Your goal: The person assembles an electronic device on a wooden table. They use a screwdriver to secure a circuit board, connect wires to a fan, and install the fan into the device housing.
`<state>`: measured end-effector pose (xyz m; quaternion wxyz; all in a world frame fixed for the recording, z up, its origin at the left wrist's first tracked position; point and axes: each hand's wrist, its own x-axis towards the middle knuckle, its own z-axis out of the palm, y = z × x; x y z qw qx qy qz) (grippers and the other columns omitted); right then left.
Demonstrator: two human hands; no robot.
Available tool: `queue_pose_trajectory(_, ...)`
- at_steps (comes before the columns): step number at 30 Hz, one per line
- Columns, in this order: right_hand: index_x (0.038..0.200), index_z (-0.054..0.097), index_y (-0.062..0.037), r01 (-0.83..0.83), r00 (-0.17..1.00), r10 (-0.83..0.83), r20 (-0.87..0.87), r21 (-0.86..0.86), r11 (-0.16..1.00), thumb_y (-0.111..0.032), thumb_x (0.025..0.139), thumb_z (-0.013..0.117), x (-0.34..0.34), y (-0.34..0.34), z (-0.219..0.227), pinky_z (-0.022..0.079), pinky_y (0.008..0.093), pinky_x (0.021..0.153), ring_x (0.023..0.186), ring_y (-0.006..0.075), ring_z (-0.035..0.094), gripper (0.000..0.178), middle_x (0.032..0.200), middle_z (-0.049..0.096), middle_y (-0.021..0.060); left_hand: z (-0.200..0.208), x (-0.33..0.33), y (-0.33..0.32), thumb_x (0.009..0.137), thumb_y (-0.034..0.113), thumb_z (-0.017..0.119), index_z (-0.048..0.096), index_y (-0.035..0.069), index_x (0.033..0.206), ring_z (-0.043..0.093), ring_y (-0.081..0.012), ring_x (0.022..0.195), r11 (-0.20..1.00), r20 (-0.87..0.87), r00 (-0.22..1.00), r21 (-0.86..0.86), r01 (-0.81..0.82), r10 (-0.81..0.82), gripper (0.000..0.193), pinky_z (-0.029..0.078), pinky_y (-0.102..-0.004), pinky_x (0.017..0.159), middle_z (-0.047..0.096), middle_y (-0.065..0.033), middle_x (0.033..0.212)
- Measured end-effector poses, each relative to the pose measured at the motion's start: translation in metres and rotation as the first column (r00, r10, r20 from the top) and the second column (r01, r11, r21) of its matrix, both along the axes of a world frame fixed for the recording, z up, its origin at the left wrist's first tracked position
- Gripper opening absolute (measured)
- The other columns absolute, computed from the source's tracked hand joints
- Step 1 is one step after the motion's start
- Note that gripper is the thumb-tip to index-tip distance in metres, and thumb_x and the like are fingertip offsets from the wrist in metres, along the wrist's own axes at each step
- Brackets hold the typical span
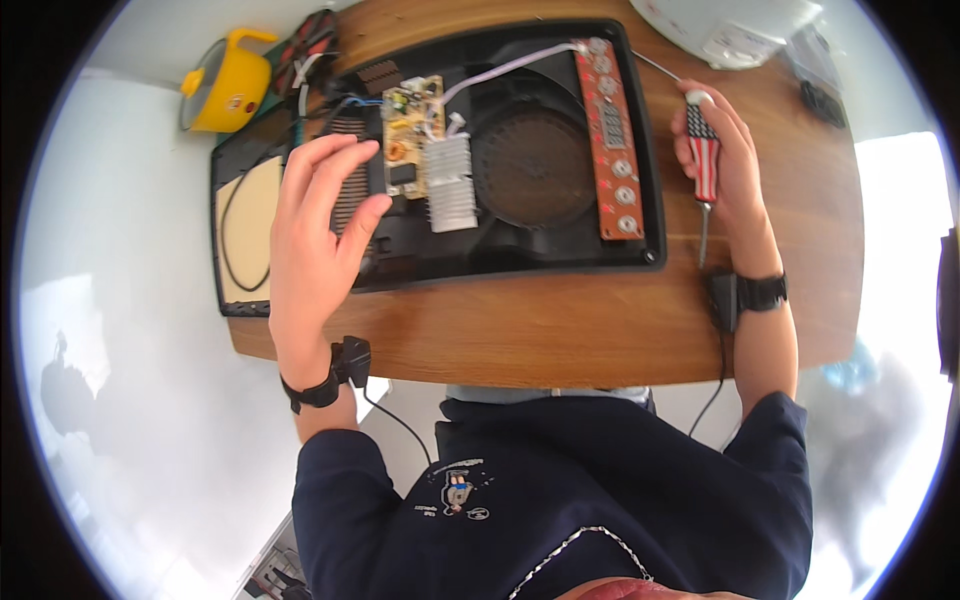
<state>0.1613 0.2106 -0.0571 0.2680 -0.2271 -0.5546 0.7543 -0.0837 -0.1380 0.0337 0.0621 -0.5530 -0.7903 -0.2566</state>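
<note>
Wood-grained and brown, the table [520, 335] carries a shallow black plastic housing [560, 252] lying open, with a yellow lidded pot [230, 88] beyond its left edge. In the housing's left half I see a tan circuit board [411, 125] and a silver finned heat sink [452, 185]; along its right edge runs a long red button board [612, 150]. Good work here, I'd judge, means bracing the housing by its rim, seating the star-and-stripe-handled screwdriver [704, 165] squarely and keeping its tip off the pale ribbon cable [515, 67]. Over the housing's left side, the left hand [318, 225] is spread, thumb well apart, gripping nothing; whether a fingertip touches, I can't tell. Just right of the housing, the right hand [738, 160] wraps the screwdriver's handle, one shaft pointing toward the person.
</note>
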Motion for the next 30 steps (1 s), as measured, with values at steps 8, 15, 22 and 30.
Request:
queue_pose_trajectory(8,0.139,0.059,-0.0017,0.024,0.995,-0.03,0.099,0.066,0.998,-0.024,0.112,0.055,-0.003,-0.004,0.001,0.047,0.0218,0.05,0.063,0.0087,0.06,0.035,0.088,0.064,0.0044,-0.022,-0.05,-0.023,0.101,0.032,0.075,0.053,0.006,0.15,0.059,-0.0334,0.129,0.959,0.225,0.932,-0.08,-0.272,0.283,0.059,0.054,-0.0397,0.097,0.058,-0.0178,0.142)
queue_pose_trajectory(15,0.141,0.057,-0.0027,0.017,0.983,-0.044,0.177,0.153,0.988,-0.021,0.11,0.061,-0.006,-0.008,0.001,0.047,0.0214,0.051,0.064,0.0069,0.059,0.037,0.09,0.062,0.0026,-0.048,-0.073,-0.023,0.103,0.034,0.074,0.057,-0.002,0.137,0.068,-0.0261,0.104,0.91,0.374,0.832,-0.093,-0.405,0.409,0.053,0.057,-0.0383,0.091,0.066,-0.0195,0.126)
queue_pose_trajectory(22,0.149,0.052,-0.0052,0.024,0.972,-0.08,0.22,0.247,0.969,-0.019,0.112,0.059,-0.009,-0.01,-0.007,0.051,0.0219,0.059,0.071,0.0072,0.061,0.04,0.094,0.063,0.0026,-0.058,-0.073,-0.014,0.103,0.029,0.073,0.061,-0.002,0.128,0.072,-0.0267,0.087,0.904,0.468,0.78,-0.116,-0.412,0.416,0.041,0.057,-0.0383,0.082,0.074,-0.0152,0.1)
queue_pose_trajectory(30,0.157,0.047,-0.0034,-0.033,0.948,-0.162,0.275,0.589,0.807,-0.007,0.103,0.064,-0.015,-0.016,-0.009,0.05,0.0311,0.1,0.11,0.0147,0.064,0.056,0.125,0.066,0.0093,-0.071,-0.071,-0.007,0.104,0.014,0.067,0.058,-0.003,0.124,0.074,-0.0397,0.095,0.911,0.481,0.802,0.017,-0.412,0.353,0.028,0.057,-0.0445,0.083,0.076,-0.0221,0.102)
